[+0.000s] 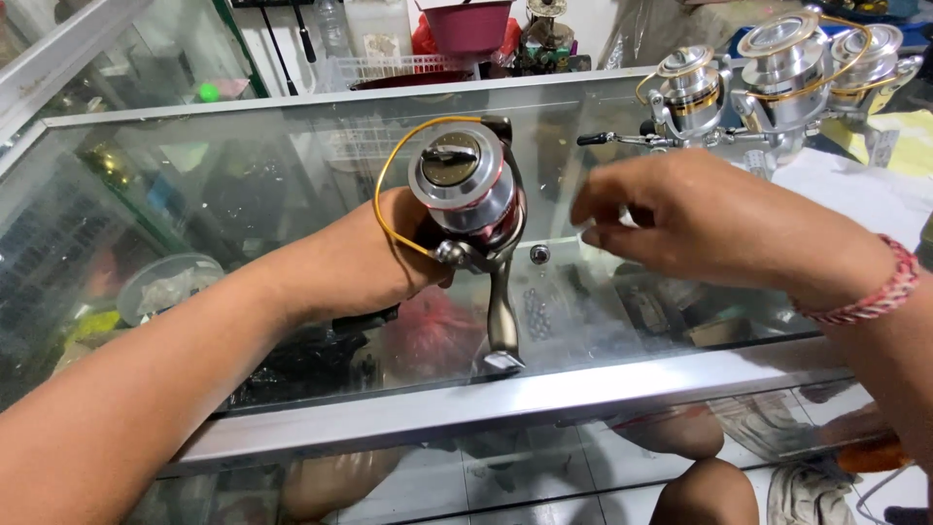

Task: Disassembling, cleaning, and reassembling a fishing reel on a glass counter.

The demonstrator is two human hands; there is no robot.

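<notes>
The left hand [374,258] is closed around a red-and-silver fishing reel [471,209], held just above the glass tabletop [292,165]; the right hand [695,219] is held beside it, fingers loosely curled, empty.

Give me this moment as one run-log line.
left hand: holds spinning reel upright on glass counter | right hand: beside reel, apart, fingers pinched | more reels: far right

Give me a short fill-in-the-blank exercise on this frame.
1. The left hand holds a fishing reel above a ____ counter top.
2. The reel's bail wire is ____ in colour.
3. The right hand wears a braided ____ at the wrist.
4. More reels stand at the far ____ of the counter.

Missing words: glass; yellow; bracelet; right
</notes>
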